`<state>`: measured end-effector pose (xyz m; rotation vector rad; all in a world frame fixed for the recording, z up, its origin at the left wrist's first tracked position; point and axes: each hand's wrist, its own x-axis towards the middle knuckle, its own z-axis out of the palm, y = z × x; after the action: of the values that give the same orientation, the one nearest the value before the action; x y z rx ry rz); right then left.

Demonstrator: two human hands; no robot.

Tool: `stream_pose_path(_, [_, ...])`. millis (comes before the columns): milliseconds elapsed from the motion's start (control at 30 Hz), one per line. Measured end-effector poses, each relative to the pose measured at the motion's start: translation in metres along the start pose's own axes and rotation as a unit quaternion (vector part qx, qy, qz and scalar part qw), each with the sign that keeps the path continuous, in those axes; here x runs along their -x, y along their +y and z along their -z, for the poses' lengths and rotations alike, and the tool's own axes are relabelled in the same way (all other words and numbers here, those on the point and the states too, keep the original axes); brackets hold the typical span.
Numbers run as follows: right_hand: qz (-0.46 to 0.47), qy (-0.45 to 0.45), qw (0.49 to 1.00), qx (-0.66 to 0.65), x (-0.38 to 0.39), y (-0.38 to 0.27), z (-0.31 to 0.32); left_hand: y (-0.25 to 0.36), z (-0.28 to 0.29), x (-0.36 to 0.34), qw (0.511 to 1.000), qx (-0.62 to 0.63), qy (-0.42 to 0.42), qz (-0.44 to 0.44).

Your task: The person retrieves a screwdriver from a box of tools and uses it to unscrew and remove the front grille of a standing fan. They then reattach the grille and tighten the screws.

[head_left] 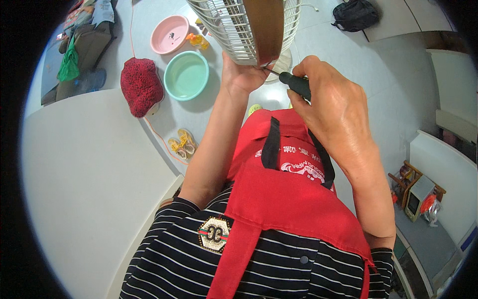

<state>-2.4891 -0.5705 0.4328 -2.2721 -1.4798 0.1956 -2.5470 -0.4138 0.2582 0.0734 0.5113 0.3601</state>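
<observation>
A white fan guard with a brown band around its rim is at the top middle, cut off by the picture's edge. My left hand cups the underside of the rim, its fingers partly hidden behind it. My right hand is wrapped round the dark handle of a screwdriver. Its thin shaft points left and up to the bottom of the rim, close to my left fingertips. Whether the tip sits in a screw is too small to tell.
On the floor at the left are a pink basin, a green basin, a red patterned cover with a cord, and yellow shoes. A black bag lies at the upper right. A white panel rises on the left.
</observation>
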Motion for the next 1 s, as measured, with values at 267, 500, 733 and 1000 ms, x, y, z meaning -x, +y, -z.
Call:
stream_pose_path(267, [-0.003,-0.013,1.000,0.015,-0.007,0.003,-0.008,-0.001,0.003,0.000,0.999,0.007,-0.033,0.009])
stream_pose_path(500, [-0.014,-0.039,0.995,0.094,-0.023,-0.008,-0.010,-0.003,-0.005,0.003,0.998,0.033,-0.047,0.021])
stream_pose_path(733, [0.012,-0.006,0.996,0.085,-0.022,-0.005,-0.019,-0.004,-0.009,0.002,0.996,0.074,-0.045,0.031])
stream_pose_path(1000, [0.008,0.012,0.999,0.049,-0.018,-0.006,-0.023,-0.001,-0.007,0.000,0.999,0.031,-0.008,0.011])
